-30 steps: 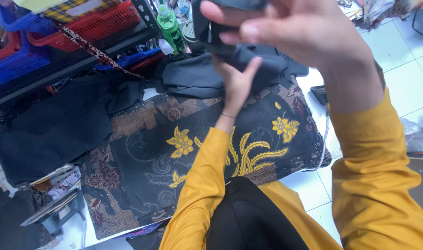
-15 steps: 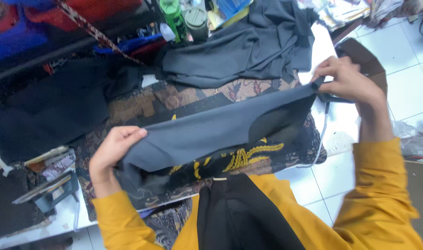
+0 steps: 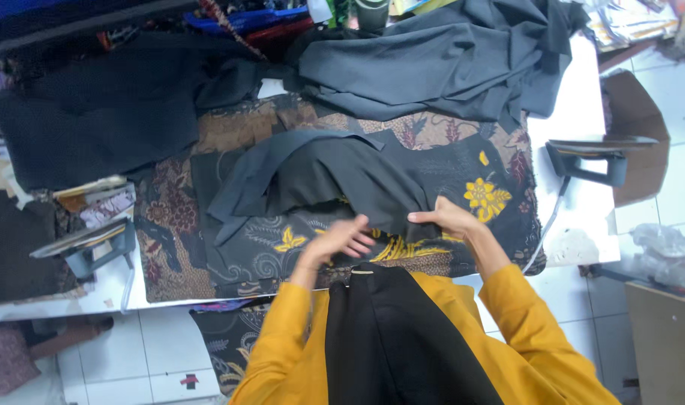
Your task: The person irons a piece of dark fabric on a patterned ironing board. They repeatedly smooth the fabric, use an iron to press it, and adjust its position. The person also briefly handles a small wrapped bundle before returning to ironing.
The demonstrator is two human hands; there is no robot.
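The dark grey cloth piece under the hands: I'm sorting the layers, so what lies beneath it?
A dark batik cloth with yellow flowers lies beneath the dark grey cloth piece; its covered middle cannot be seen.
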